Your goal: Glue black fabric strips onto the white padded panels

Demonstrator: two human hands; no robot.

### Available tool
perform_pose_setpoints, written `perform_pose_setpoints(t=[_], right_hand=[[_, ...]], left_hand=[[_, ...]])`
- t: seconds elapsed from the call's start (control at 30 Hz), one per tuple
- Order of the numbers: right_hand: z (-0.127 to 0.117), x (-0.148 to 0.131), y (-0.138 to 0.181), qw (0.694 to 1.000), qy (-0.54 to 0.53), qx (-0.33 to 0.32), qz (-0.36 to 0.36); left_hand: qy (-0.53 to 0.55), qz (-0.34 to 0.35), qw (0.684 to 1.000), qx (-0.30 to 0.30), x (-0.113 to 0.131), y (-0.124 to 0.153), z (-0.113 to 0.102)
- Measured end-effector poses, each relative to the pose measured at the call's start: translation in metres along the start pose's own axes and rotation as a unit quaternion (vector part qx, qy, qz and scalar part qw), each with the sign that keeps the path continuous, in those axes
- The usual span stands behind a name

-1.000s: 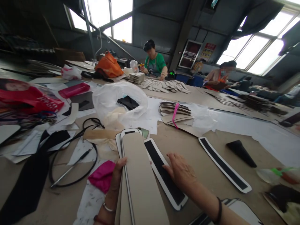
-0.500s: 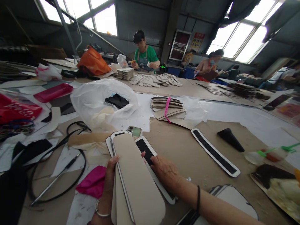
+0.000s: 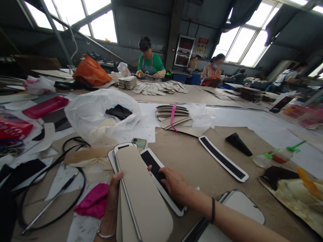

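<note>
My left hand (image 3: pixel 114 188), with a bangle at the wrist, grips a small fanned stack of long beige panels (image 3: pixel 141 188) with rounded ends. Its fingertips curl round the stack's right edge. Beside and partly beneath the stack lies a white panel with a black centre strip (image 3: pixel 153 164). My right hand (image 3: pixel 176 185), a black band on its wrist, rests on that strip with bent fingers, not closed round anything I can see. Farther right, a similar curved white panel with a black strip (image 3: pixel 222 158) lies alone on brown board (image 3: pixel 186 151).
A pink-tied panel bundle (image 3: pixel 176 117), clear plastic bag (image 3: pixel 83 111) and phone (image 3: pixel 139 143) lie beyond. On the left are a pen-like tool (image 3: pixel 50 203), black cable and pink cloth (image 3: pixel 93 201). Right are a black cone (image 3: pixel 238 144), bottles (image 3: pixel 282 155) and more panels (image 3: pixel 242 205). Co-workers sit opposite.
The view has swung slightly right, so most things appear farther left. My left hand still grips the stack; my right hand stays on the black strip, its fingers slightly more bent.
</note>
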State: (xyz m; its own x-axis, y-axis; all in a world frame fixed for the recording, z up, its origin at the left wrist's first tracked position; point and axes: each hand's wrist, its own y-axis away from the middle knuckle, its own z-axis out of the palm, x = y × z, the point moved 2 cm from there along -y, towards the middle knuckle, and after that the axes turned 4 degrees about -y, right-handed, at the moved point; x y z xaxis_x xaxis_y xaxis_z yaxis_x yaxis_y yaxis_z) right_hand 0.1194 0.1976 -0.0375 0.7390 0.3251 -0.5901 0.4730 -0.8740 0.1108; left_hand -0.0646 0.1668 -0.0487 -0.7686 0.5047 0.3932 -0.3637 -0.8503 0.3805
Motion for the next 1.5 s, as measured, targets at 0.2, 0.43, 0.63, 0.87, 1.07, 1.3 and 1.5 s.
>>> perform_pose_setpoints(t=[0.2,0.43,0.63,0.87,1.07,1.3,1.5], right_hand=[[-0.007,-0.002,0.005,0.999,-0.020,-0.031,-0.034],[-0.008,0.008,0.004,0.996,-0.030,-0.032,-0.079],[0.001,0.002,0.011,0.998,0.029,-0.015,-0.059],[-0.004,-0.023,0.010,0.992,0.114,-0.039,-0.022],[-0.026,-0.022,0.035,0.988,0.132,-0.071,-0.041],[-0.125,0.107,0.054,0.923,0.270,0.087,0.260],[-0.139,0.174,0.060,0.907,0.257,0.056,0.330]], left_hand=[[-0.008,-0.013,1.000,0.023,0.000,0.001,0.002],[-0.024,0.012,1.000,0.012,0.000,-0.003,-0.005],[-0.029,0.008,0.999,0.026,-0.001,-0.003,-0.005],[-0.018,0.013,1.000,0.021,-0.001,-0.002,0.000],[-0.021,-0.001,1.000,0.013,0.000,-0.003,0.002],[-0.018,0.075,0.993,0.094,0.007,-0.009,-0.014],[0.012,0.134,0.978,0.162,0.009,-0.010,-0.025]])
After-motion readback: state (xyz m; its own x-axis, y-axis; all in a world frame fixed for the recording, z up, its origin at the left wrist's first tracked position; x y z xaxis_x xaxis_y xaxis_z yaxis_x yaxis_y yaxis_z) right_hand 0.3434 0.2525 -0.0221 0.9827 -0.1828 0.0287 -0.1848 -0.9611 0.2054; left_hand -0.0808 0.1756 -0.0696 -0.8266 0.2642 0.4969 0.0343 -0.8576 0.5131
